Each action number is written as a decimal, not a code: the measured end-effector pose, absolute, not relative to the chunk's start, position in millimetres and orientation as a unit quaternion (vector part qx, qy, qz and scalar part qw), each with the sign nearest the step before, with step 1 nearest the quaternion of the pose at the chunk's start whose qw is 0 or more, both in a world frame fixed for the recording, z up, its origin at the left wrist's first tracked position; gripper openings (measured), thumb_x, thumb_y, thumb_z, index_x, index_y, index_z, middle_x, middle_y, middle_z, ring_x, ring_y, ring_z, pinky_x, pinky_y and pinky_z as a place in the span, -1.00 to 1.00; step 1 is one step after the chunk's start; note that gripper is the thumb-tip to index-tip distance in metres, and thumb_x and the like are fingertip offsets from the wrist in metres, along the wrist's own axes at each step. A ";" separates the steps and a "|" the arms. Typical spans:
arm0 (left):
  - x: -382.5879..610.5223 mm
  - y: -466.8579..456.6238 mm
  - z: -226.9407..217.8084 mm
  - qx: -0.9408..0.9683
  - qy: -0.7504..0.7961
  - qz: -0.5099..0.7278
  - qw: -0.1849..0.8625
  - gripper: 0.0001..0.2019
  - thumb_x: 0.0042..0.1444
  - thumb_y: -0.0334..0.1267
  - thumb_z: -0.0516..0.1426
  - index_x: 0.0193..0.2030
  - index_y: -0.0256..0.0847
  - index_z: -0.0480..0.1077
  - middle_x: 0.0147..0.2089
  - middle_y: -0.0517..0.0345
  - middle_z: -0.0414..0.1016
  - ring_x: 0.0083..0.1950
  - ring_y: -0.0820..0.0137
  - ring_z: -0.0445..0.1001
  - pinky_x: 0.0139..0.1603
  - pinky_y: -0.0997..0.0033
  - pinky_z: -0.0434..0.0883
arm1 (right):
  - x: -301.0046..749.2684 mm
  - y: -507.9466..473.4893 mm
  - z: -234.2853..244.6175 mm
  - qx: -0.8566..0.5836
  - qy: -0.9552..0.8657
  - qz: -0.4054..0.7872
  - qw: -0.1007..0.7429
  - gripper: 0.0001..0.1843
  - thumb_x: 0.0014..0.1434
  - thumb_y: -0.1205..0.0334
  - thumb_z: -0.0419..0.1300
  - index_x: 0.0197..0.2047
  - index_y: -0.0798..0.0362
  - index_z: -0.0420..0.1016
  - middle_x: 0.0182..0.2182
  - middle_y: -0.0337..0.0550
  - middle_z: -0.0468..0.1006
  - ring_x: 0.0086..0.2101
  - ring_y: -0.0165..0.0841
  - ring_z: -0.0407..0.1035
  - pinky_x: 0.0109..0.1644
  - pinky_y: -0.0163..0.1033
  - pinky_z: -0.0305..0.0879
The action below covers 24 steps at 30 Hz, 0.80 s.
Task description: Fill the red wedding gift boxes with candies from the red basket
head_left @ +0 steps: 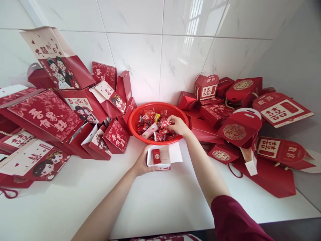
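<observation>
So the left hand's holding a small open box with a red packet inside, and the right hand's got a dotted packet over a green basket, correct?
Not quite: the head view shows the basket is red, not green. The rest stands: left hand on the small open box with the red packet inside, right hand holding the dotted packet.

Bright picture for you here! A barred, window-like reflection glares off the tiles, your table gleams pale with soft shadows, the right-hand wall dims to grey. Sweets look fairly sharp; outer boxes stretch towards your edges.
</observation>
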<state>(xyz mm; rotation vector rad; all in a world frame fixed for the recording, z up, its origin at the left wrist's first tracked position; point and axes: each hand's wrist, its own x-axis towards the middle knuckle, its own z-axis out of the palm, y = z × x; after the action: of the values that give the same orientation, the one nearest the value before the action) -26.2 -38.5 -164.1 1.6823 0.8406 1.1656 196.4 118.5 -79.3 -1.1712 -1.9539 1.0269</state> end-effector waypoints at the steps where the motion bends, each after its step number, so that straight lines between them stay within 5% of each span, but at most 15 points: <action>1: -26.1 -38.6 -164.0 0.679 0.341 0.471 0.450 -0.07 -0.19 -0.16 0.42 0.31 -0.10 0.10 0.26 -0.11 0.25 0.28 -0.01 0.25 0.27 -0.12 0.23 | 195.4 118.7 -80.5 -0.448 -0.734 0.395 0.323 -0.69 0.03 0.20 0.23 -0.14 0.06 0.31 -0.32 -0.20 0.57 -0.34 -0.34 0.48 -0.27 -0.29 0.40; 8: -25.8 -39.1 -161.9 0.670 0.340 0.473 0.459 -0.10 -0.20 -0.16 0.42 0.29 -0.08 0.13 0.24 -0.09 0.27 0.26 -0.01 0.28 0.24 -0.12 0.28 | 196.9 114.3 -75.2 -0.449 -0.717 0.407 0.346 -0.60 0.13 0.04 0.19 -0.01 0.05 0.38 -0.16 -0.09 0.58 -0.21 -0.24 0.48 -0.21 -0.22 0.43; 13: -25.6 -39.7 -159.9 0.664 0.343 0.470 0.469 -0.09 -0.20 -0.17 0.43 0.30 -0.08 0.12 0.24 -0.10 0.28 0.26 -0.02 0.28 0.23 -0.15 0.29 | 198.7 110.7 -71.9 -0.464 -0.712 0.395 0.349 -0.60 0.16 0.03 0.14 0.02 0.05 0.39 -0.23 -0.10 0.59 -0.21 -0.22 0.47 -0.16 -0.20 0.39; 20: -24.0 -41.6 -156.1 0.661 0.336 0.468 0.481 -0.10 -0.18 -0.13 0.42 0.29 -0.05 0.11 0.22 -0.09 0.29 0.25 -0.02 0.29 0.22 -0.15 0.30 | 196.0 106.1 -72.8 -0.444 -0.730 0.422 0.303 -0.34 0.25 -0.35 -0.16 -0.47 0.06 0.35 -0.66 -0.21 0.41 -0.62 -0.37 0.27 -0.52 -0.29 0.21; 24: -25.3 -41.2 -157.2 0.661 0.342 0.467 0.478 -0.10 -0.18 -0.13 0.42 0.30 -0.05 0.12 0.23 -0.09 0.28 0.26 -0.03 0.27 0.24 -0.16 0.27 | 195.9 104.5 -72.0 -0.434 -0.748 0.393 0.313 -0.34 0.21 -0.37 -0.08 -0.60 0.04 0.18 -0.70 -0.29 0.21 -0.61 -0.44 0.11 -0.52 -0.31 0.03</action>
<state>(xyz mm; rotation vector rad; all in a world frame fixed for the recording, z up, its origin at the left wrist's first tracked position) -25.3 -41.2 -157.2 1.6140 0.8353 1.1408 195.9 104.5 -72.0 -1.1448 -1.9714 1.0361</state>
